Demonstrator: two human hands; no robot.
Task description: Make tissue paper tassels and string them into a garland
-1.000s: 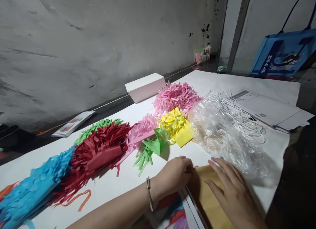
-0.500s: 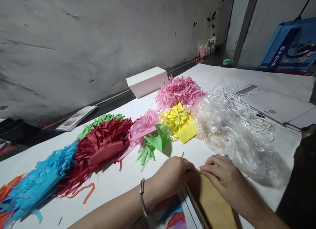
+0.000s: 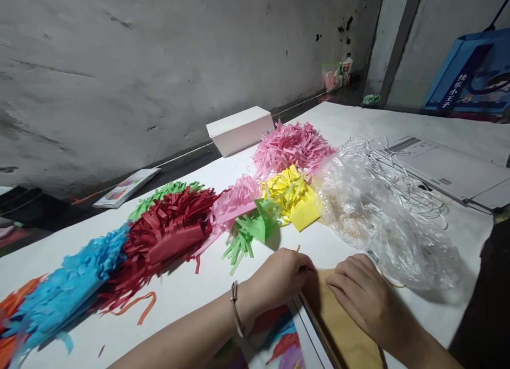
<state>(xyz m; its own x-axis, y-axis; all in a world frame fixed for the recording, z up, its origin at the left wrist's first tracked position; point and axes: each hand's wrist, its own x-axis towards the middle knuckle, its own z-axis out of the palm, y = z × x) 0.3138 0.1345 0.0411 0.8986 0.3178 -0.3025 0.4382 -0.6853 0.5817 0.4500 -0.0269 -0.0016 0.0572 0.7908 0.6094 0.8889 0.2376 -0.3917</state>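
Tan paper (image 3: 342,316), cut off by the lower edge

It lies before the person, alongside a white-edged, colour-printed item (image 3: 313,340) partly hidden by the left forearm (image 3: 187,334). The left hand (image 3: 279,276) curls at the paper's far end, fingertips hidden; the right hand's (image 3: 362,292) fingers bend together over it. Whether either grips, I cannot tell.
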